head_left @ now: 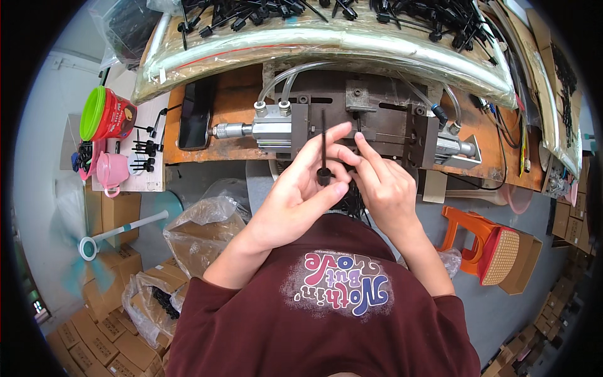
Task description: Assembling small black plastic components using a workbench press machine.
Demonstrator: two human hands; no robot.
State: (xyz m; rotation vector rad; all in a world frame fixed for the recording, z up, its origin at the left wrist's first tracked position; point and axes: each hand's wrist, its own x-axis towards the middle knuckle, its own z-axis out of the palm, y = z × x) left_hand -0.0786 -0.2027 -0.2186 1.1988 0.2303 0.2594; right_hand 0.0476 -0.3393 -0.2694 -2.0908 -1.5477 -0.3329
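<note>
left hand (pixel 306 182) pinching black rod (pixel 324 151), right hand (pixel 384 183) touching

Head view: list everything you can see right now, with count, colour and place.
black stemmed part: one, black, upright between both hands
metal fixture: one, grey, on the bench behind the hands, with clear hoses
workbench: one, orange-brown, across the top
loose black parts: many, black, heaped on plastic sheet at bench rear
phone: one, black, on the bench's left side
tub: one, red with green lid, far left
mug: one, pink, below the tub
fan: one, teal and white, floor left
stool: one, orange, floor right
cardboard boxes: several, brown, lower left
left hand: holds the part
right hand: fingertips at the part's stem
</note>
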